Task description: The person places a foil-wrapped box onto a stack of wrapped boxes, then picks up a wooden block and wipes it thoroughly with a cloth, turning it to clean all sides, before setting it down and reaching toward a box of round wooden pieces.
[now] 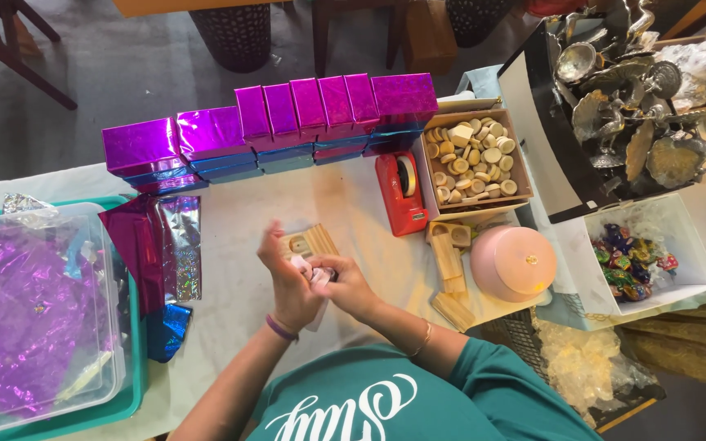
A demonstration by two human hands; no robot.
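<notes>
Head view: best to keep the small pale piece (319,274) pinched firmly and close over the table (239,286), near its front edge, turning it slowly so nothing slips. Left hand (288,282) half curled, fingers raised, thumb pressing the piece. Right hand (345,286) closed around it from the other side. Just behind, touching the table, a small wooden block (314,242). Red tape dispenser (400,193) toward the back right.

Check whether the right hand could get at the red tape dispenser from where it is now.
Probably yes. The right hand is busy with a small pale item, but the red tape dispenser stands just beyond it on the table, with bare tabletop between them.
</notes>
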